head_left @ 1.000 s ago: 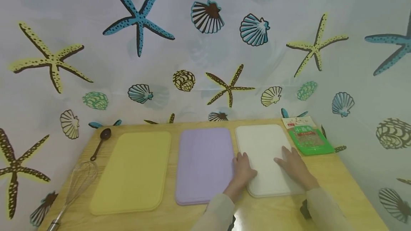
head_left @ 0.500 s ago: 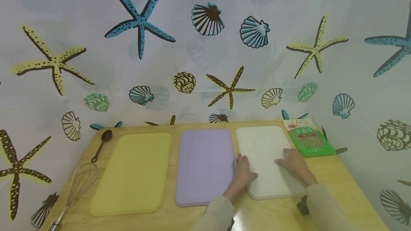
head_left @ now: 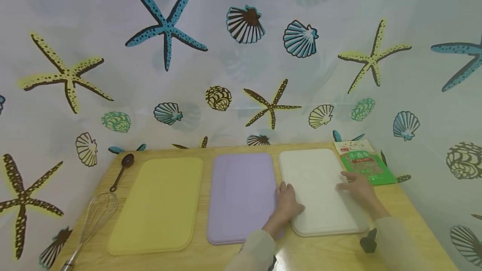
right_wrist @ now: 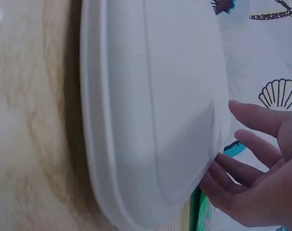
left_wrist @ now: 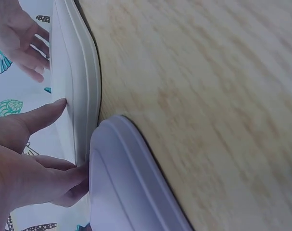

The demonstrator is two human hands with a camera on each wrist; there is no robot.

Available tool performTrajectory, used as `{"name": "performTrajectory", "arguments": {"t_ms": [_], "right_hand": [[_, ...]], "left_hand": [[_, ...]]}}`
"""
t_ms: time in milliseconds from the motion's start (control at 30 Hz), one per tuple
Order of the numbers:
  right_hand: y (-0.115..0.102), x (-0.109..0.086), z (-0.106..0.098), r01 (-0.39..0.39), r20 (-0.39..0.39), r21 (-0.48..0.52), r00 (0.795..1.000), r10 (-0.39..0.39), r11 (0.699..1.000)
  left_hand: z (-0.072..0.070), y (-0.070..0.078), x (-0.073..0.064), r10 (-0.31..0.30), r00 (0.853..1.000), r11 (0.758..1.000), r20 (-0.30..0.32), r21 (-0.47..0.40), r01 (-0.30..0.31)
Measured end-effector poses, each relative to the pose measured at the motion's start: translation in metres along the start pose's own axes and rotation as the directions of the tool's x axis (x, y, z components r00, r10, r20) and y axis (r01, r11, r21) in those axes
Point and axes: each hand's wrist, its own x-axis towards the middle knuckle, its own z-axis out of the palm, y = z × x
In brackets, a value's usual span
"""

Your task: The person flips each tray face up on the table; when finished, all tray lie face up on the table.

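Observation:
A white rectangular plastic board [head_left: 316, 187] with rounded corners and a stepped rim lies at the right of the table. My left hand [head_left: 288, 206] is at its left edge, thumb on the top surface and fingers down along the side, in the gap beside the purple board [head_left: 241, 195]. The left wrist view shows that thumb and those fingers gripping the white rim [left_wrist: 85, 72]. My right hand [head_left: 359, 189] is by the board's right edge with its fingers spread loosely. In the right wrist view its fingertips [right_wrist: 234, 106] are right at that edge, holding nothing.
A yellow board [head_left: 158, 204] lies to the left. Beyond it are a wire whisk [head_left: 99, 216] and a dark brown measuring spoon [head_left: 122, 170]. A green packet [head_left: 367, 164] lies at the back right corner. A patterned curtain [head_left: 241, 66] stands behind the table.
My right hand has moved right, from over the white board's surface to its right edge, with its fingers loosened. The left hand keeps its place. The head view has shifted slightly.

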Motion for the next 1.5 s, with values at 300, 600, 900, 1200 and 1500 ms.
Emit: {"name": "performTrajectory", "arguments": {"t_ms": [300, 600, 900, 1200, 1500], "right_hand": [[0.004, -0.004, -0.024, -0.001, 0.013, 0.186, 1.0, -0.001, 0.983], [0.008, -0.002, -0.044, 0.037, -0.008, 0.209, 0.999, -0.036, 0.977], [-0.007, 0.0, -0.057, 0.016, 0.062, 0.199, 0.998, -0.029, 0.98], [-0.024, -0.001, -0.068, -0.026, 0.208, 0.369, 0.976, -0.056, 0.929], [-0.031, -0.002, -0.073, -0.055, 0.305, 0.415, 0.949, -0.082, 0.908]], "left_hand": [[-0.004, -0.002, 0.001, -0.012, 1.0, 1.0, 0.017, -0.005, 0.012], [-0.008, -0.007, 0.002, -0.018, 0.998, 1.0, 0.065, -0.019, 0.02], [-0.017, -0.01, 0.007, -0.018, 0.994, 1.0, 0.104, 0.008, 0.017], [-0.026, -0.009, 0.003, 0.001, 0.993, 0.998, 0.121, -0.066, 0.007], [-0.028, -0.007, -0.002, 0.029, 0.994, 0.998, 0.107, -0.064, -0.022]]}}
